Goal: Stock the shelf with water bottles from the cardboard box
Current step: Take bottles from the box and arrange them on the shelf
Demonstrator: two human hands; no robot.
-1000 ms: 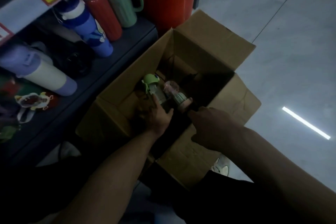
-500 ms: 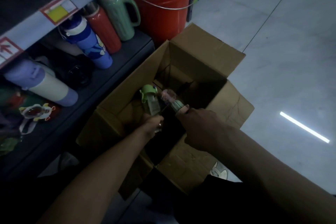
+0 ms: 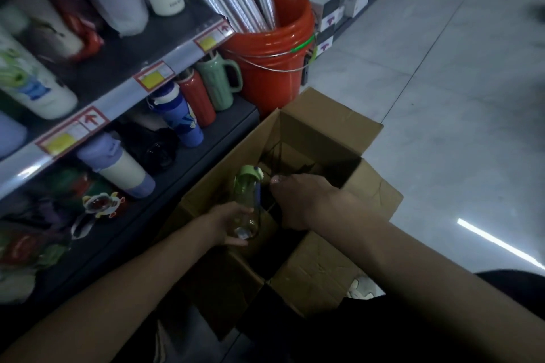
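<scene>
Your left grip (image 3: 233, 225) is wrapped round the lower body of a clear water bottle (image 3: 247, 199) with a green lid, fingers curled under its base. The bottle leans at the left wall of the cardboard box (image 3: 330, 127), lid pointing toward the box's far side. Your right grip (image 3: 298, 200) hangs over the box's opening, just right of the bottle, with its fingers curled downward. You cannot tell whether it has hold of anything, since the underside is hidden and the box's inside is dark. The box sits on the floor (image 3: 442, 97) with its flaps spread open. Just left of the box is the shelf (image 3: 227, 124), carrying a blue bottle (image 3: 181, 115), a red bottle (image 3: 197, 100) and a green mug (image 3: 218, 82). Beyond the box's far-left corner stands an orange bucket (image 3: 271, 76).
</scene>
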